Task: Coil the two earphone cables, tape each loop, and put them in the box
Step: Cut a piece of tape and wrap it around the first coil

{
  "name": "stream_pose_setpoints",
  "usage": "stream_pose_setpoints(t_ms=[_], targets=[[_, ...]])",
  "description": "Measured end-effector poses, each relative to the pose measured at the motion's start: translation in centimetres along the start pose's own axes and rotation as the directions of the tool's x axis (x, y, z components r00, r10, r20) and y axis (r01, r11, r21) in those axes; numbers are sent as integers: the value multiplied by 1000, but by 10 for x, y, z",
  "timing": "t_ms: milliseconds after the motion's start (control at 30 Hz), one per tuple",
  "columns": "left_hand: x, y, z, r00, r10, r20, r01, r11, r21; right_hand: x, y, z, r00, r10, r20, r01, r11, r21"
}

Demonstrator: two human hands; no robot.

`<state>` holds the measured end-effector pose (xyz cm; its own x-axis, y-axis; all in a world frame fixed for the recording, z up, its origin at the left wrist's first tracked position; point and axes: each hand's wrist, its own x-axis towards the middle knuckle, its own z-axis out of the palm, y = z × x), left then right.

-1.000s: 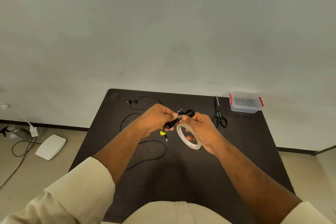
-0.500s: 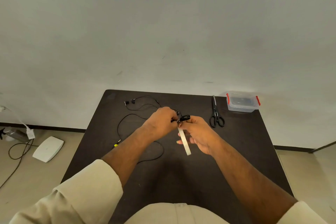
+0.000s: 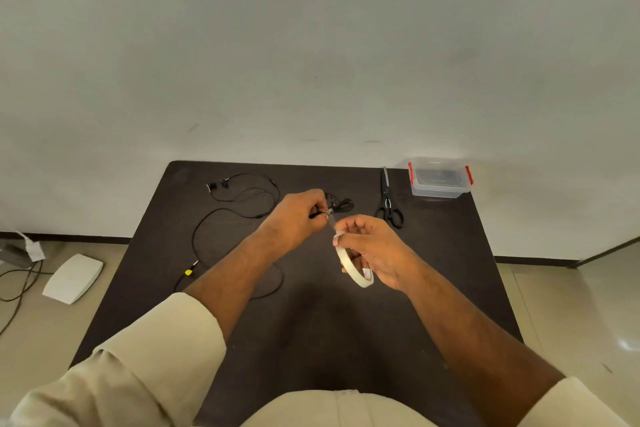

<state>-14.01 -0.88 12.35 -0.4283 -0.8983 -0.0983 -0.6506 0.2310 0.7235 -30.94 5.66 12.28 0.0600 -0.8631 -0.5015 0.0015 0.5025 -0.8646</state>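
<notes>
My left hand [image 3: 300, 215] grips a coiled black earphone cable [image 3: 341, 203] above the middle of the dark table [image 3: 346, 340]; part of the coil sticks out to the right of the fingers. My right hand [image 3: 372, 250] holds a pale roll of tape [image 3: 351, 263] just to the right, and a thin clear strip of tape runs from the roll up to the coil. A second black earphone cable [image 3: 239, 204] lies uncoiled on the table's left half, with a yellow tag near its plug. The clear plastic box [image 3: 439, 178] with red clips stands at the table's far right corner.
Black scissors [image 3: 388, 199] lie left of the box. The wall rises directly behind the table. On the floor at left sit a white flat device [image 3: 72, 278] and loose cables [image 3: 17, 281].
My right hand has drawn the tape roll down and to the right, away from the coil, stretching out a strip of tape. My left hand still holds the coil in about the same place.
</notes>
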Motion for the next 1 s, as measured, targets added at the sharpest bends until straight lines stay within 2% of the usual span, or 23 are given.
stream_pose_setpoints(t_ms=[100,267,400,500,667,767,900,967,1000], targets=[[13,0,10,1000,-31,3,31,998,-57,6,7,-16,1000,-19,11,19,1000,21],[33,2,23,991,-61,116,63,998,-15,28,18,-39,999,-4,46,1,997,72],[48,-2,31,982,-134,131,130,991,44,49,29,-50,993,31,115,-43,994,104],[60,-9,38,973,-179,144,177,984,26,70,41,-57,986,59,154,-80,988,134],[80,-26,51,918,-300,260,337,935,-109,108,66,-65,986,95,141,-119,977,176],[91,-35,57,884,-332,329,422,870,-255,127,77,-70,984,136,114,-152,977,149],[102,-47,60,836,-367,408,514,785,-346,145,82,-78,969,207,137,-227,962,155],[106,-54,59,815,-374,442,547,749,-374,155,81,-84,977,213,17,-213,970,117],[108,-57,58,809,-372,455,556,734,-390,160,80,-88,976,183,-117,-175,982,78]])
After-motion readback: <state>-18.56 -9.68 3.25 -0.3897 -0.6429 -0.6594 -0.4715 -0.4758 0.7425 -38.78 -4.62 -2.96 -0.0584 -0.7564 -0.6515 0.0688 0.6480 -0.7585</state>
